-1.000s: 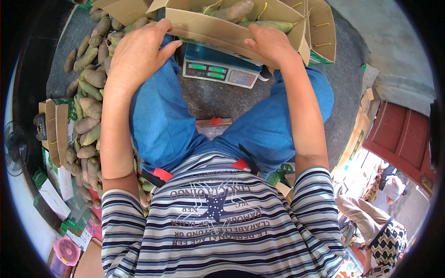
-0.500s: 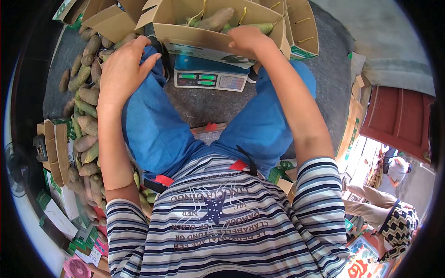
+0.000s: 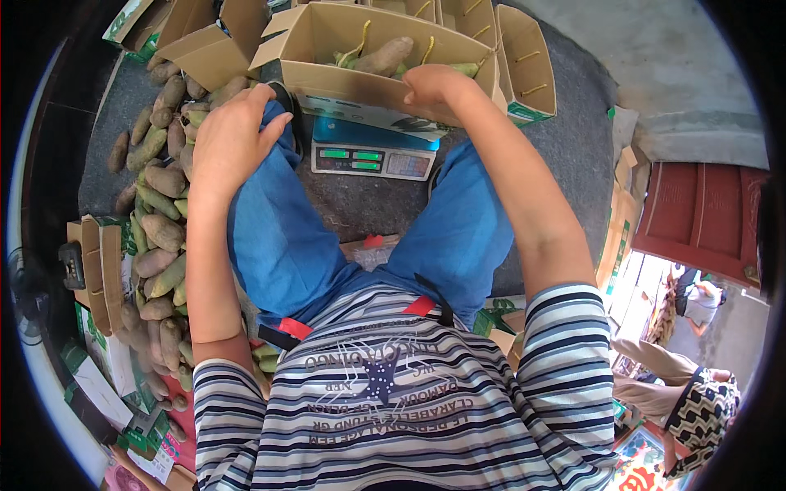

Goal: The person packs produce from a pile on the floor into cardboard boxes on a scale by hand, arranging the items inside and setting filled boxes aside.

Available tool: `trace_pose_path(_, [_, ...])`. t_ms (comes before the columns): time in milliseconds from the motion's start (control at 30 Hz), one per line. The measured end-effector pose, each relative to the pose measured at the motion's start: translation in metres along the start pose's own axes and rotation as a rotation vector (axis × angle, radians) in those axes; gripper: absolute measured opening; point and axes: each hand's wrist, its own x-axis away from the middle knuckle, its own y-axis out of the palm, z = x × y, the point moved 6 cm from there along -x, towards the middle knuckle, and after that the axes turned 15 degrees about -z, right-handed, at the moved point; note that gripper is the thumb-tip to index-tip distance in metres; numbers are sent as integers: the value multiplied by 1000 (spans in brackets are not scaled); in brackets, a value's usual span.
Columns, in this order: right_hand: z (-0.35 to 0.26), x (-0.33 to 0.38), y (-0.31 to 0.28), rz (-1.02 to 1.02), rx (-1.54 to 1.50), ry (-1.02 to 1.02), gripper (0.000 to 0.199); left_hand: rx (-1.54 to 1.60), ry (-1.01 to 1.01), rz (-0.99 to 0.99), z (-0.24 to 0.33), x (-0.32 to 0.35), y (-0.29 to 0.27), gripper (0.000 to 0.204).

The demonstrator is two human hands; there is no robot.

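Note:
My left hand [image 3: 236,141] rests over my left knee with the fingers stretched out and the thumb apart. It holds nothing. The fingers of my right hand [image 3: 434,85] curl at the near rim of an open cardboard box [image 3: 360,82], and part of them is hidden. Inside the box lies a thick brown tuber-like piece [image 3: 388,57], with greenish long pieces [image 3: 467,69] beside it and yellow cord handles [image 3: 364,38] at the walls. Under the box, between my knees, sits a blue-topped digital scale [image 3: 374,159] with lit green displays.
Many brown and green tuber-like pieces [image 3: 164,233] lie heaped along my left. Open cartons [image 3: 528,69] stand behind and right of the box, and others [image 3: 214,41] at its left. At far right are a red door [image 3: 696,217] and other people [image 3: 696,401].
The view has shifted slightly, so the box and scale appear a little lower. My right knee has come inward. Both hands keep about the same places.

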Motion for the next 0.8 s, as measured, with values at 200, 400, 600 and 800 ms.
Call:
trace_pose_path(200, [8,-2,2,37,-55,26,27,-92,54,30,8,-8,4,26])
trace_pose_path(400, [0,5,5,60,-5,-15,32,-216,299,-65,58,-67,23,24])
trace_pose_path(600, [21,32,-24,448,-347,-136,48,-379,276,-149,52,-124,76,26])
trace_pose_path(800, [84,14,-48,857,-179,110,28,-356,281,-373,49,-146,109,14])
